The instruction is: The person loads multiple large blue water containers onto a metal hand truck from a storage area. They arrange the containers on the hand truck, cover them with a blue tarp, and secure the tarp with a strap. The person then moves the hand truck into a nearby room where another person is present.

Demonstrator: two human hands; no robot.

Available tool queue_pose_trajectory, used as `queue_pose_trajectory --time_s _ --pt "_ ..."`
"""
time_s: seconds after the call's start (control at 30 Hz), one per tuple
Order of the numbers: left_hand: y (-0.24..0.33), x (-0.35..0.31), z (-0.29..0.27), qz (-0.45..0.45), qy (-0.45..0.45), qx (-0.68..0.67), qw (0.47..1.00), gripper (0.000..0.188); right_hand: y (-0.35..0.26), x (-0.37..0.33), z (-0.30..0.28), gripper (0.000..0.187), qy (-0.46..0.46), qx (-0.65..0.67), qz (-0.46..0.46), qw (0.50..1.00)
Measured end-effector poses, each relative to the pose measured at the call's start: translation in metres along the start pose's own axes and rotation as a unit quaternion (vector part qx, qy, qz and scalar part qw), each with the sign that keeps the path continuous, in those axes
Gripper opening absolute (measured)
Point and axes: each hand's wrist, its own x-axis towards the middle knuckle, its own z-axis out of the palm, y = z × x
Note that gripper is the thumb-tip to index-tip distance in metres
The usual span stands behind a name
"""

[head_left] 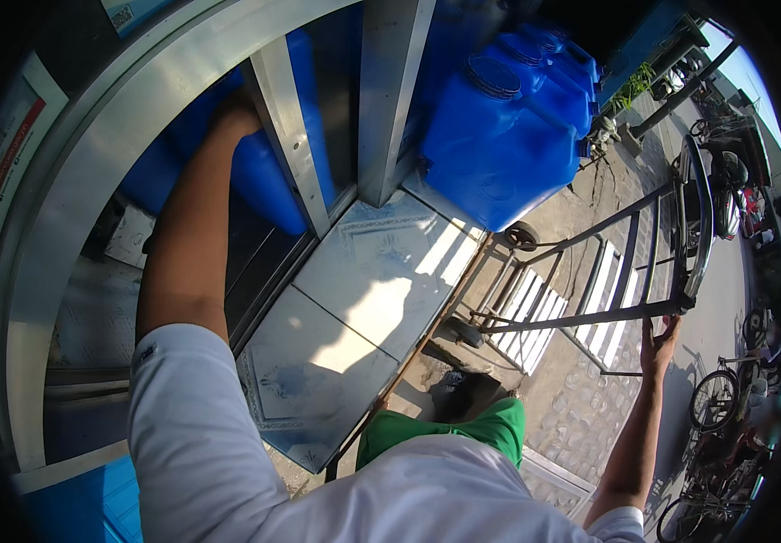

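Note:
My left hand (237, 115) reaches through a metal-framed opening and is closed at the top of a blue water jug (268, 185). Its fingertips are hidden by shadow and the jug. At the right, my right hand (660, 346) grips the end bar of a metal-framed hand cart (580, 319) from below. The cart has small wheels and pale slats, and stands on the pavement beside a tiled ledge (336, 312). More blue jugs (494, 149) with round caps stand at the ledge's far end.
An upright metal post (390, 100) divides the opening from the far jugs. The tiled ledge lies between me and the cart, partly sunlit. Beyond the cart runs a road (707, 335) with parked bicycles (714, 400) and motorcycles. A plant (633, 89) grows past the jugs.

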Motion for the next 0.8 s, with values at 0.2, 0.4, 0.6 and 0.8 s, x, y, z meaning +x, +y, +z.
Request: queue_pose_trajectory --time_s 0.2,0.4,0.6,0.8 --pt "-0.038 -0.047 -0.023 -0.019 -0.064 -0.185 0.981 0.099 0.022 0.001 0.006 0.056 -0.004 0.021 -0.003 1.0" --pt "-0.048 -0.08 -0.049 -0.031 -0.096 -0.158 0.982 0.102 0.025 0.001 0.004 0.067 -0.016 0.002 0.019 1.0" --pt "-0.063 -0.111 -0.077 -0.052 -0.166 -0.089 0.981 0.101 0.015 0.001 -0.002 0.067 -0.037 0.045 0.008 0.998" --pt "-0.051 -0.144 -0.077 -0.076 -0.121 -0.032 0.989 0.098 0.011 0.002 0.0 0.07 -0.045 0.021 0.018 0.999"
